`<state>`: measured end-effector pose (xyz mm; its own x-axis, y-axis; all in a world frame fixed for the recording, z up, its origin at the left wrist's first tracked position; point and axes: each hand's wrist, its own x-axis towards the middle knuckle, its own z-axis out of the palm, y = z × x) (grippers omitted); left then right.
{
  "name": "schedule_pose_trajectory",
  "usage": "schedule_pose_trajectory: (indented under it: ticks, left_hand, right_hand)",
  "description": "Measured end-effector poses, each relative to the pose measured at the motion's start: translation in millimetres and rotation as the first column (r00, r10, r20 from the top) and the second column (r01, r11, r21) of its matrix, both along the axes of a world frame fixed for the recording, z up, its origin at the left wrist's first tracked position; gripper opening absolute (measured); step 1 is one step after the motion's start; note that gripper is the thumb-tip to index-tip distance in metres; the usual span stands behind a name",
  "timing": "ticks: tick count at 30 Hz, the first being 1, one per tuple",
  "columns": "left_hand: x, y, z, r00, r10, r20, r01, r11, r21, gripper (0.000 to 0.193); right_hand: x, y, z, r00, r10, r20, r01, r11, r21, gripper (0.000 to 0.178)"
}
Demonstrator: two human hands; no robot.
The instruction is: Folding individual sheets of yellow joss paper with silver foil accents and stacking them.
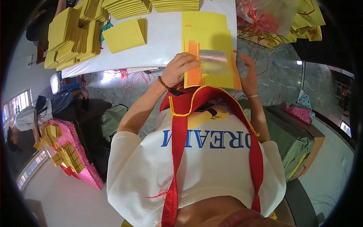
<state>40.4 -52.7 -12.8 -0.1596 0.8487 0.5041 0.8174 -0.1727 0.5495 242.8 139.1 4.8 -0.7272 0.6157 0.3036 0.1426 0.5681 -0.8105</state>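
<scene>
Yellow paper sheets (pixel 215 82) lie at the table's near edge and reach over it toward my body. The top one has orange strips along its sides and a silver rectangle (pixel 213 61) in its middle. My left hand (pixel 180 68) grips the left edge, its fingers over the orange strip and its thumb hidden. Beside the right edge is my right hand (pixel 249 75), its fingers curved and apart, with nothing visible in them. Whether it touches the paper is hard to see. Another yellow sheet (pixel 206 20) lies partly under the top ones.
Folded yellow paper stacks (pixel 72 38) fill the white table's (pixel 159 41) left side, with a small stack (pixel 124 35) nearer. Clear plastic and red strings (pixel 261 19) lie at right. A person (pixel 28 117) works at a pink-covered table (pixel 81 151). A green-covered box (pixel 291 143) stands right.
</scene>
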Motion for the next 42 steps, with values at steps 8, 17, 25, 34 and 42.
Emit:
schedule_pose_trajectory:
  ticks: [8, 17, 25, 34, 42]
  left_hand:
    - [-9, -7, -1, 0.999, 0.017, -0.048, -0.022, 0.994, -0.109, 0.035]
    - [-12, 21, 0, 0.865, 0.451, 0.219, -0.289, 0.806, -0.517, 0.023]
    - [-9, 32, 2, 0.619, 0.58, 0.53, -0.352, 0.808, -0.473, 0.033]
    - [-15, 36, -14, 0.505, 0.559, 0.658, -0.298, 0.828, -0.475, 0.05]
    - [-18, 41, -3, 0.494, 0.613, 0.617, -0.308, 0.787, -0.535, 0.056]
  right_hand:
    - [-17, 9, -17, 0.925, 0.38, 0.018, -0.379, 0.918, 0.116, 0.021]
    - [-36, 6, -41, 0.994, 0.041, 0.099, 0.005, 0.905, -0.424, 0.032]
    - [-50, 3, -28, 1.0, -0.009, 0.001, 0.008, 0.848, -0.531, 0.045]
    - [-63, 3, -43, 0.996, -0.089, -0.017, 0.058, 0.772, -0.633, 0.037]
    - [-69, 2, -42, 0.981, -0.167, 0.104, 0.196, 0.816, -0.543, 0.033]
